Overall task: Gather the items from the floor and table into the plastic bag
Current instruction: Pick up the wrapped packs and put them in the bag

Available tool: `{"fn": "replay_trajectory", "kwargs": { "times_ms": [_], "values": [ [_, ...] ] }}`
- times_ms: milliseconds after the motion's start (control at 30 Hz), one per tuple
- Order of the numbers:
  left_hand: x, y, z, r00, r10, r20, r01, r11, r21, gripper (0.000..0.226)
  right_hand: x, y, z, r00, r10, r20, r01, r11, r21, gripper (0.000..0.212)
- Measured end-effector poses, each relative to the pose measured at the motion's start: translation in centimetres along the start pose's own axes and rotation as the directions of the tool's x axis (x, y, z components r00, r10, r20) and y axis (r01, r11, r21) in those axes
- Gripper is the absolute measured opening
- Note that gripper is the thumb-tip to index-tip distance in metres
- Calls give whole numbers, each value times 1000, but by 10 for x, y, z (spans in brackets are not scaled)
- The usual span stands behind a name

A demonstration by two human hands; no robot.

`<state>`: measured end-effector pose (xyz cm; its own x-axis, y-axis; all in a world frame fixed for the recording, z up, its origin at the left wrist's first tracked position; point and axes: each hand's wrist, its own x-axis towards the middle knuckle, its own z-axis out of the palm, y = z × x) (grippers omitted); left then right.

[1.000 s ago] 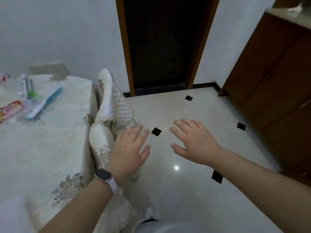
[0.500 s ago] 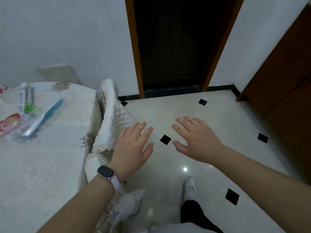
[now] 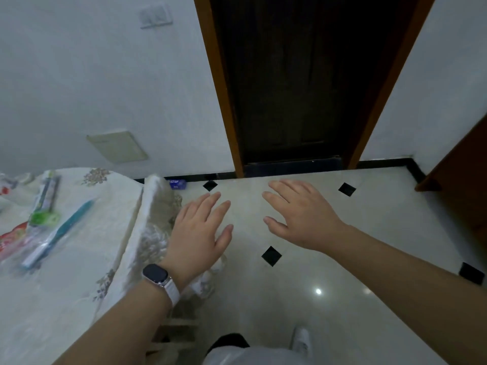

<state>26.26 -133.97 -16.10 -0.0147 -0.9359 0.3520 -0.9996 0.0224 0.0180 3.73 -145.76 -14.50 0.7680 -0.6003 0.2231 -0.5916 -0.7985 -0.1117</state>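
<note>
Both hands hover palm-down over the pale tiled floor (image 3: 263,306) and hold nothing. The left hand (image 3: 200,233), a smartwatch (image 3: 155,273) on its wrist, has its fingers straight and slightly spread, in front of a chair (image 3: 155,206) draped in quilted cloth. The right hand (image 3: 303,217) is just as flat, its fingers relaxed and apart. A small blue packet (image 3: 178,184) lies on the floor against the black skirting, just beyond the chair. On the table (image 3: 52,299) to the left lie a teal toothbrush (image 3: 66,227), a red toothpaste tube (image 3: 13,235) and a green-capped item (image 3: 43,218), under crinkled clear plastic (image 3: 15,262) - whether bag or wrapping I cannot tell. A white shoe (image 3: 301,341) stands at the bottom edge - ahead is a dark door (image 3: 297,88)
</note>
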Motion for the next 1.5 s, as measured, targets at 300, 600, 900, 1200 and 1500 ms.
{"fn": "replay_trajectory", "kwargs": {
  "times_ms": [300,600,900,1200,1500],
  "values": [
    [71,-44,38,999,-51,-14,51,999,3,43,93,51,21,997,-69,39,68,997,18,53],
    [176,-144,96,984,-157,-85,150,985,-84,42,252,80,54,991,-76,113,79,997,-26,55],
    [266,-262,113,973,-205,-107,200,978,-53,44,418,86,71,979,-190,70,195,979,-64,53],
    [314,-338,142,951,-296,-85,300,954,29,43,539,103,123,934,-354,41,353,935,34,53],
    [391,-412,155,835,-533,-134,549,823,147,44,697,124,172,822,-561,-93,569,809,149,51]
  ]
}}
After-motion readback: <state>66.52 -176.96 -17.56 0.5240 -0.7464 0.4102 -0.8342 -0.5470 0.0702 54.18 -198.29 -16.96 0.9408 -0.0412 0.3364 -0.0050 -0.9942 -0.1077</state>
